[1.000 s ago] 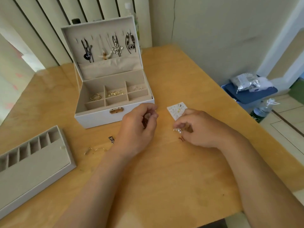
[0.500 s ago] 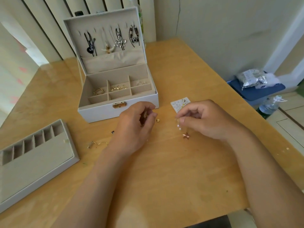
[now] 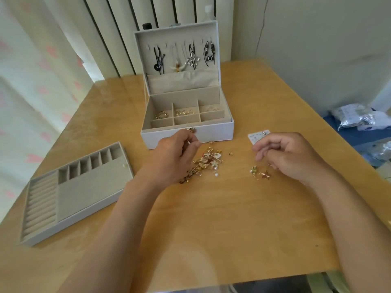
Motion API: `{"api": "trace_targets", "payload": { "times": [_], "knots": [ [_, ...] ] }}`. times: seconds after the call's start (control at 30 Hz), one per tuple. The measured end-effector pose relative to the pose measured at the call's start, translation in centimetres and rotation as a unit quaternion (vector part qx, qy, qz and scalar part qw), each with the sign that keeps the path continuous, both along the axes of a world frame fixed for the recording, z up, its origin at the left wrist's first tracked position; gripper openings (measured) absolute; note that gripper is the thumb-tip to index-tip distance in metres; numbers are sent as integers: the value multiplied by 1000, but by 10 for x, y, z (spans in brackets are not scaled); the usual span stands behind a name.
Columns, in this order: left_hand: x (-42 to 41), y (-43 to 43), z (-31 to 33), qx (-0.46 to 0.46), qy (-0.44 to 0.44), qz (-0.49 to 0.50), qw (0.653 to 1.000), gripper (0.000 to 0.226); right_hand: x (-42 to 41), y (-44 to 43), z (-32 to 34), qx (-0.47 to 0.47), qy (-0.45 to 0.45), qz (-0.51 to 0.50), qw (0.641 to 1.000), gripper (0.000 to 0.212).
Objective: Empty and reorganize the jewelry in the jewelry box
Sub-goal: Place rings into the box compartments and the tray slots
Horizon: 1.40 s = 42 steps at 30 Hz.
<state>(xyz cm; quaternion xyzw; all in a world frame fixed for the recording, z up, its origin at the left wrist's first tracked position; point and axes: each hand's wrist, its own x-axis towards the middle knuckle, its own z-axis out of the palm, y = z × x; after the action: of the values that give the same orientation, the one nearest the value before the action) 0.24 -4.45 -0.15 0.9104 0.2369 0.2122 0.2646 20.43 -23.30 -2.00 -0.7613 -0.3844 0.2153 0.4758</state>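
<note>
Both hands hover over the wooden table [image 3: 211, 218] with fingers curled. The left hand [image 3: 171, 157] presses thumb to forefinger and the right hand [image 3: 289, 155] bunches its fingertips. I cannot tell whether either pinch holds anything. Just beyond the left hand's knuckles sits the jewelry box [image 3: 211, 132], long side running left to right. Its gold clasp faces the person and its lid [image 3: 177, 30] stands upright at the far edge. Four necklaces [image 3: 186, 56] hang straight down inside the lid. The back row of compartments holds gold rings [image 3: 161, 114] on the left, gold pieces in the middle and pale pieces on the right. Right beside the left fingertips, partly under that hand, lies a loose heap of jewelry [image 3: 208, 161]. By the right hand's fingertips rests a smaller cluster [image 3: 261, 173] with a copper star. An earring card [image 3: 257, 136] pokes out beyond the right hand, its print too small to read. Well left of the left hand lies the lifted-out tray [image 3: 84, 193], its long axis running diagonally.
</note>
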Motion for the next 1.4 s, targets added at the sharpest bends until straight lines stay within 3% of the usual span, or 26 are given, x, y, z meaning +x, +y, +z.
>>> {"api": "trace_targets", "payload": {
  "times": [0.13, 0.27, 0.5, 0.6, 0.67, 0.83, 0.97, 1.17, 1.3, 1.4],
  "knots": [
    [-33, 12, -2, 13, 22, 12, 1000, 19, -22, 20, 9, -37, -52, 37, 997, 28],
    [-65, 24, -4, 44, 29, 34, 998, 42, -46, 52, 18, -115, -186, 90, 972, 20],
    [-110, 35, -7, 115, 78, 120, 983, 22, -105, 109, 29, -81, -213, 154, 961, 24],
    [-126, 38, -3, 80, 86, 135, 984, 34, -133, 127, 30, -76, -208, 201, 954, 25],
    [-139, 42, -1, 83, 103, 151, 980, 41, -149, 137, 28, -78, -214, 241, 943, 27],
    [-174, 57, -9, 83, 150, 177, 969, 24, -189, 155, 19, -114, -303, 319, 891, 28],
    [-188, 58, -18, 99, 153, 168, 969, 20, -206, 160, 14, -100, -392, 292, 867, 13],
    [-178, 50, -26, 144, 118, 171, 968, 26, -213, 150, 6, -55, -450, 267, 850, 19],
    [-167, 49, -23, 97, 118, 172, 973, 13, -197, 139, 15, -65, -405, 238, 880, 14],
    [-160, 51, -20, 44, 107, 178, 977, 6, -139, 114, 25, -107, -360, 136, 917, 13]
  ]
}}
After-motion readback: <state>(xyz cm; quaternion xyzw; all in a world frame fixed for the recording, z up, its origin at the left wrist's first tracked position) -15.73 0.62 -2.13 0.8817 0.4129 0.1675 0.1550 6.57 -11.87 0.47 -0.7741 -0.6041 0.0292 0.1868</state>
